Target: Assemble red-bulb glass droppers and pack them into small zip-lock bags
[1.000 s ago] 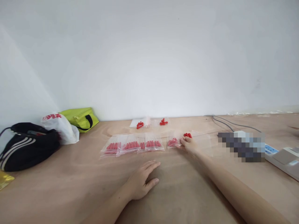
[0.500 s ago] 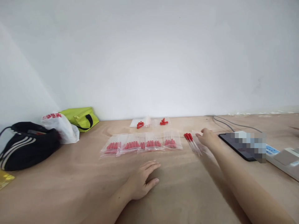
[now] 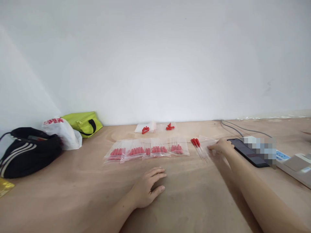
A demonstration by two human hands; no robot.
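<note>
My left hand [image 3: 150, 186] lies palm down on the table, empty, its fingers loosely spread. At the right, my right hand [image 3: 222, 146] has its fingers closed at the edge of a clear plastic bag [image 3: 205, 140]. The bag lies beside and partly under three loose droppers [image 3: 199, 149] with red bulbs and thin clear stems. Left of these, a row of zip bags [image 3: 179, 141] holds more red-bulbed droppers [image 3: 159, 149]. Farther back, small red bulbs [image 3: 145, 130] lie on a stack of bags, and another little pile of red bulbs [image 3: 170, 126] is next to it.
A black phone [image 3: 247, 152] lies right of my right hand, beside a white device [image 3: 297, 168] and grey cables [image 3: 245, 128]. A black drawstring bag [image 3: 31, 152], a white plastic bag [image 3: 63, 134] and a lime-green bag [image 3: 81, 121] stand at the left. A wall [image 3: 155, 64] rises behind.
My right hand has moved right, from above the clear bag to its right edge, and its fingers have closed there. My left hand stays in place.
</note>
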